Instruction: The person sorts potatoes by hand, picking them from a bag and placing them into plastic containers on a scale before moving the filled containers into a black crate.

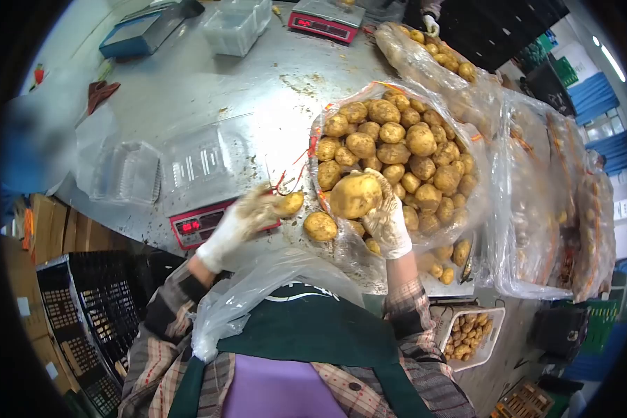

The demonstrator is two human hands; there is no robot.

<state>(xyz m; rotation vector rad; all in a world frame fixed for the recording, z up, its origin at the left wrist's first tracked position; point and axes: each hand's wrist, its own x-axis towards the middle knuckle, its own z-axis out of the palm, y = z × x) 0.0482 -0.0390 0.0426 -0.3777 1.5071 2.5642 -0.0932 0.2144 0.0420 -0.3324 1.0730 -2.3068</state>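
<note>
Grey table point(188, 90), right hand point(389, 224) half-curled around large potato point(356, 195)

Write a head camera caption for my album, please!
Gloved right hand holds a big potato near a plastic bag of potatoes; gloved left hand touches a smaller potato.

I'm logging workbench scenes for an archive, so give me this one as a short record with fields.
Left hand: gloved, blurred, at a small potato; grip unclear
Right hand: gloved, holding a large potato
Loose potato: between the hands, beside the open bag
Open bag: clear plastic, full of potatoes
Near scale: red, display lit, reading illegible
Far scale: red, across the table
White basket: potatoes inside, below the table's right side
Other person: gloved hand at far bag
</note>
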